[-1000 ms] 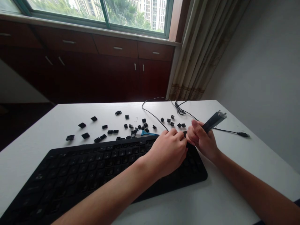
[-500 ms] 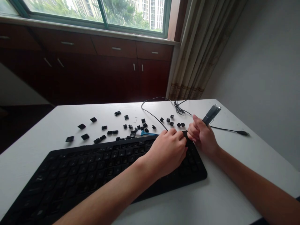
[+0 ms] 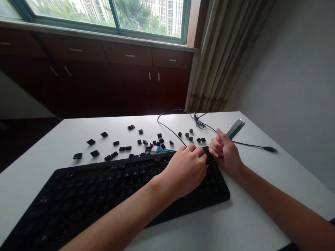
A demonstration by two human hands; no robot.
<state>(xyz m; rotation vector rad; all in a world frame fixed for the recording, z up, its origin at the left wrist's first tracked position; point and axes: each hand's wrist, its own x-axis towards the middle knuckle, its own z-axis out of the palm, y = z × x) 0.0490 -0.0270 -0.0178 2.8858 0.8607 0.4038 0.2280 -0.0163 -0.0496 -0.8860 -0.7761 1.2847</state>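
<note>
Head view: right hand holding a tool, my left hand, grasp hidden, seemingly works the keyboard, needing steadiness next.

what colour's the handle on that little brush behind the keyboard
The brush handle is blue, seen in the head view.

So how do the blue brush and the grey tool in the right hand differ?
The brush has a blue handle and pale bristles; the tool is dark grey with shiny tips. The brush lies beyond the keyboard, unheld; the tool tilts upward in the right hand. The brush's handle looks slimmer than the tool. Both are elongated.
</note>
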